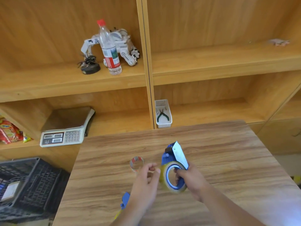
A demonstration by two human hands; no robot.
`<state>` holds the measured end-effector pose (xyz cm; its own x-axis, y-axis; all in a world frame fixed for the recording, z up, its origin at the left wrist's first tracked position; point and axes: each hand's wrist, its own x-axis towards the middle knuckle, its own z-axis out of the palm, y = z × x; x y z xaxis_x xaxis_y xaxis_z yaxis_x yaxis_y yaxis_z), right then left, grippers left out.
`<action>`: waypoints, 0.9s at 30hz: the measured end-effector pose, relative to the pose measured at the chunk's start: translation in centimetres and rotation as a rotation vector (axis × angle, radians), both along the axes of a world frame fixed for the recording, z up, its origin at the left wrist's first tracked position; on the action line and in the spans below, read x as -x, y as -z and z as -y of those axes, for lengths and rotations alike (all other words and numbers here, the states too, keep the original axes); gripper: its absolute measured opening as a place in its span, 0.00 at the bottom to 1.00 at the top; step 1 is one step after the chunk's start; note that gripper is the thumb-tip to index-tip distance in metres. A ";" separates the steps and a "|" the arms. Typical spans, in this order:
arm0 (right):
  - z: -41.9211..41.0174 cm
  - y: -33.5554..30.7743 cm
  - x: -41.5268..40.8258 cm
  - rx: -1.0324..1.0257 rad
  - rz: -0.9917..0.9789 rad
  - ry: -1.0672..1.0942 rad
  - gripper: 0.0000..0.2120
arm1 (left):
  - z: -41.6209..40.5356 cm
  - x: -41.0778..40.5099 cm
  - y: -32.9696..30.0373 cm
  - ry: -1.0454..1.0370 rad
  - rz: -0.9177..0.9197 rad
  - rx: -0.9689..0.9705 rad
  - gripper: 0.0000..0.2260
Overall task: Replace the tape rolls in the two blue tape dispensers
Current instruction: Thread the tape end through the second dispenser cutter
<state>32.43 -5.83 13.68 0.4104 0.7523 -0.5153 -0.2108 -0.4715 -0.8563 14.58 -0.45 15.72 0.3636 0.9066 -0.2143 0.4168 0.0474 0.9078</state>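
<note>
Head view: blue tape dispenser [175, 162] in right hand [193, 180], beside left hand [146, 181].

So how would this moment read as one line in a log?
right hand: holds blue tape dispenser, roll fitted | left hand: empty, beside it | empty core: on table

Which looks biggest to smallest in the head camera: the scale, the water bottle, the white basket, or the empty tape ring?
1. Scale
2. Water bottle and white basket: they look about alike, and the bottle stands farther back, so I won't rank them.
3. Empty tape ring, though it sits nearest the camera.
</note>
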 end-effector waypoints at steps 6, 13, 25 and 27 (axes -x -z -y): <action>0.7 -1.9 -0.7 -0.051 -0.192 -0.113 0.11 | -3.1 1.5 -2.9 0.488 -0.235 -0.384 0.14; 2.3 -2.4 -0.8 -0.079 -0.321 -0.298 0.10 | -2.8 1.1 -4.3 0.632 -0.343 -0.579 0.11; 4.2 -1.4 -0.5 -0.002 -0.385 -0.444 0.15 | -2.4 0.5 -9.0 0.922 -0.444 -0.719 0.10; 4.2 -1.4 -0.3 -0.013 -0.418 -0.467 0.16 | -2.6 -0.2 -10.4 0.995 -0.482 -0.733 0.10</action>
<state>32.77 -10.04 15.07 -0.1973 0.8107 -0.5512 -0.3031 -0.5851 -0.7522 14.78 2.12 26.15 0.9618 0.2596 -0.0870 0.2736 -0.8983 0.3439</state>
